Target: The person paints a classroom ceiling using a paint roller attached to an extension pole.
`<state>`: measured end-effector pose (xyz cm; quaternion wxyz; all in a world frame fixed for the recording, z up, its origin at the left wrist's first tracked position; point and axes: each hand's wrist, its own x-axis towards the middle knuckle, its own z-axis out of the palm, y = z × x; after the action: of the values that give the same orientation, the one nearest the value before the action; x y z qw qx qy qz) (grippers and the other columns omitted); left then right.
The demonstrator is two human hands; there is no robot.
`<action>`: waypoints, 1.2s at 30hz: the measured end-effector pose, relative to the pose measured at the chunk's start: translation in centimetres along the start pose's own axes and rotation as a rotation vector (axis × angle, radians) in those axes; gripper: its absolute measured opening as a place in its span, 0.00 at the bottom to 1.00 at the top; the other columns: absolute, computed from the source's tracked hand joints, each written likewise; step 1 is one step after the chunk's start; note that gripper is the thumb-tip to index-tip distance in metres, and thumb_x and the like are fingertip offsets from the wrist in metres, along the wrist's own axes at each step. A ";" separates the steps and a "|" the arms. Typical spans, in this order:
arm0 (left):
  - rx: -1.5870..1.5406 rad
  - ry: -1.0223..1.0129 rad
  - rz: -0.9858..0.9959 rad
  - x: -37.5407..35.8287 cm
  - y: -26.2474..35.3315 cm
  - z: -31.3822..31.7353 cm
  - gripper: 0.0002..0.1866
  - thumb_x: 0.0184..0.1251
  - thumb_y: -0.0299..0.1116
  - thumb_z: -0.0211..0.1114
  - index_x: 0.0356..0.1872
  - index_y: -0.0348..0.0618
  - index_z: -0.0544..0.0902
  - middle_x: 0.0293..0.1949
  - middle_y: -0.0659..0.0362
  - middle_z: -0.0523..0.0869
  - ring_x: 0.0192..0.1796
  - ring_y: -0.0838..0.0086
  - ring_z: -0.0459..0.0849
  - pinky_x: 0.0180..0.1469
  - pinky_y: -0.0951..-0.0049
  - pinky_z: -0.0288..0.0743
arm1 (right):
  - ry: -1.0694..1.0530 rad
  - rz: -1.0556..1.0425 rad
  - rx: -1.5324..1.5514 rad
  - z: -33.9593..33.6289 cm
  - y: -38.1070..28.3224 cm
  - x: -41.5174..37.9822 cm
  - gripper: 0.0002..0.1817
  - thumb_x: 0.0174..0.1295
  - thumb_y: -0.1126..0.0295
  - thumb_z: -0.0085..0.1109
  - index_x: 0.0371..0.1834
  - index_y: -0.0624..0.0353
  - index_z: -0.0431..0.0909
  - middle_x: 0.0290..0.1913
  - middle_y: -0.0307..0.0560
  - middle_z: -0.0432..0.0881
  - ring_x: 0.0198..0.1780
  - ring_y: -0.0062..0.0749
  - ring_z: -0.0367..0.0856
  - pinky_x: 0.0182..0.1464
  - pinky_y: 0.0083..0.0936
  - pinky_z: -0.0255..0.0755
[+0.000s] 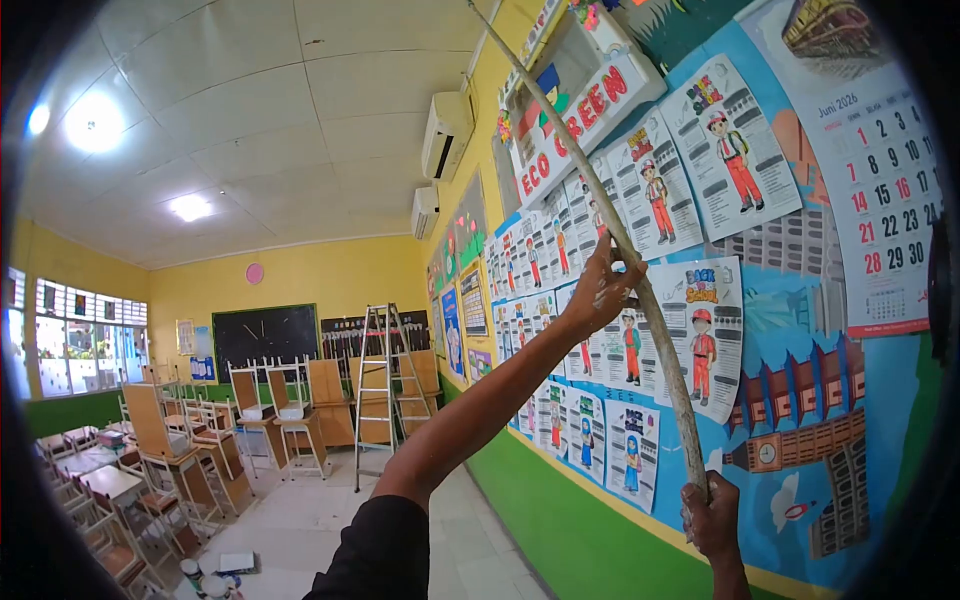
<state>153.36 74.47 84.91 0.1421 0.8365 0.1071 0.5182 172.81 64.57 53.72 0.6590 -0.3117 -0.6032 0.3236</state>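
A long, thin wooden pole (662, 345) slants from the lower right up to the top of the view, where its far end leaves the picture. My left hand (604, 287), at the end of an outstretched arm in a black sleeve, is closed around the pole's middle part. Lower down, my right hand (712, 514) grips the pole near its bottom end. Whitish smears mark the fingers of my left hand. Behind the pole, paper posters (703, 330) with drawn schoolchildren cover the wall, below an "ECO GREEN" sign (575, 130).
A stepladder (377, 390) stands open on the tiled floor ahead. Stacked chairs and desks (165, 430) fill the left side, with several cans (212, 586) at the lower left. Two air conditioners (446, 137) hang high on the wall. A calendar (875, 200) hangs at the right.
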 end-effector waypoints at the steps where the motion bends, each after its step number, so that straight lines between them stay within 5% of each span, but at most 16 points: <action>1: 0.015 0.003 -0.005 0.4 -0.4 0.1 0.36 0.76 0.34 0.64 0.77 0.40 0.55 0.53 0.47 0.80 0.51 0.64 0.86 0.47 0.60 0.89 | -0.031 0.009 -0.030 -0.9 0.6 0.6 0.15 0.69 0.62 0.60 0.39 0.68 0.78 0.26 0.43 0.80 0.23 0.24 0.76 0.26 0.29 0.70; 6: -0.081 0.085 -0.028 1.9 -2.1 1.3 0.32 0.76 0.32 0.63 0.74 0.38 0.60 0.51 0.51 0.79 0.48 0.65 0.87 0.46 0.60 0.90 | -0.011 -0.068 0.010 -2.2 2.1 3.7 0.16 0.67 0.63 0.64 0.33 0.69 0.77 0.20 0.41 0.76 0.21 0.19 0.71 0.23 0.25 0.64; 8: -0.006 0.057 0.012 2.9 -3.6 0.4 0.23 0.75 0.33 0.63 0.64 0.36 0.67 0.50 0.52 0.79 0.48 0.66 0.86 0.45 0.60 0.90 | -0.030 -0.045 0.012 -2.0 1.6 4.2 0.17 0.68 0.62 0.64 0.33 0.69 0.77 0.20 0.42 0.76 0.21 0.20 0.71 0.24 0.26 0.64; 15: 0.064 0.072 -0.029 4.4 -7.0 -3.5 0.23 0.75 0.35 0.63 0.63 0.36 0.69 0.51 0.54 0.79 0.46 0.67 0.86 0.44 0.60 0.90 | -0.020 -0.167 -0.028 1.0 2.5 7.6 0.19 0.68 0.60 0.64 0.30 0.68 0.77 0.19 0.43 0.73 0.22 0.23 0.71 0.25 0.29 0.64; 28: 0.079 0.067 -0.057 3.1 -6.4 -2.4 0.17 0.76 0.35 0.62 0.57 0.35 0.71 0.49 0.55 0.79 0.47 0.69 0.87 0.43 0.64 0.90 | -0.078 -0.042 0.184 0.8 3.2 7.2 0.16 0.68 0.64 0.63 0.34 0.68 0.76 0.20 0.39 0.74 0.17 0.17 0.69 0.19 0.24 0.62; 33: 0.208 0.067 -0.001 2.6 -5.5 0.8 0.30 0.77 0.35 0.62 0.72 0.28 0.63 0.50 0.55 0.78 0.47 0.70 0.87 0.41 0.67 0.90 | -0.040 -0.004 0.229 -1.6 2.6 5.2 0.15 0.69 0.65 0.62 0.29 0.63 0.73 0.17 0.41 0.73 0.13 0.19 0.68 0.13 0.23 0.62; 36: 0.103 0.074 0.045 2.3 -4.3 3.8 0.31 0.77 0.34 0.62 0.72 0.27 0.62 0.50 0.54 0.78 0.46 0.70 0.87 0.41 0.70 0.89 | -0.071 -0.038 0.232 -3.9 3.6 4.4 0.15 0.69 0.65 0.61 0.30 0.63 0.73 0.17 0.42 0.73 0.12 0.20 0.68 0.13 0.23 0.62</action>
<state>157.67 78.79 83.70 0.0828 0.8251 0.1200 0.5458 176.81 70.19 53.13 0.6750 -0.2104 -0.5902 0.3896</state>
